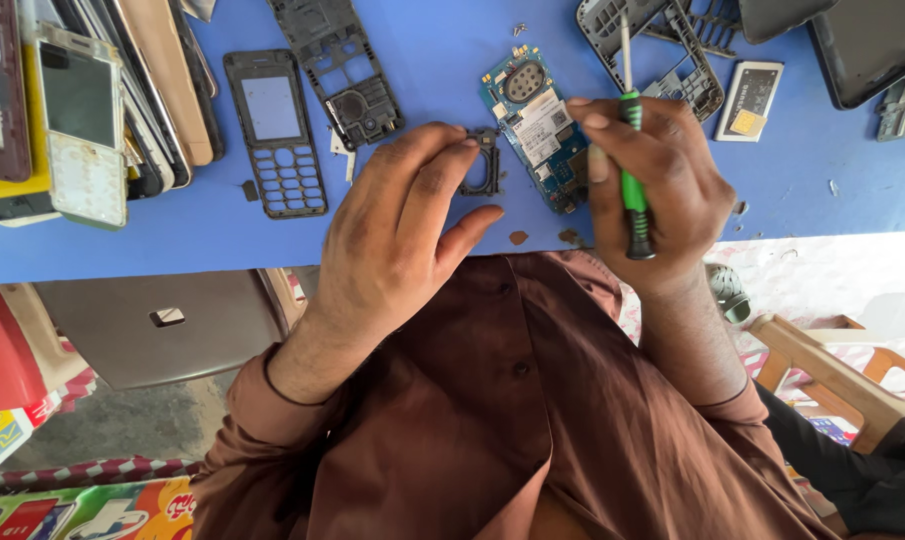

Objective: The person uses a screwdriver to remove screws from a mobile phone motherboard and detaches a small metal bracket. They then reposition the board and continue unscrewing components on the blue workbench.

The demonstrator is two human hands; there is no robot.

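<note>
Left hand (402,225), frame centre, pinches a small black plastic frame piece (482,165) at its fingertips on the blue table (432,60). Right hand (647,185) is clenched around a green-handled screwdriver (630,150), right of centre. The phone circuit board (537,125) lies between both hands, upper centre.

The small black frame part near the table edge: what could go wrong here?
The small black frame part, pinched by the left hand, lies close to the table edge and might drop off. Loose screws could roll away. The screwdriver in the right hand might slip and scratch the circuit board.
</note>
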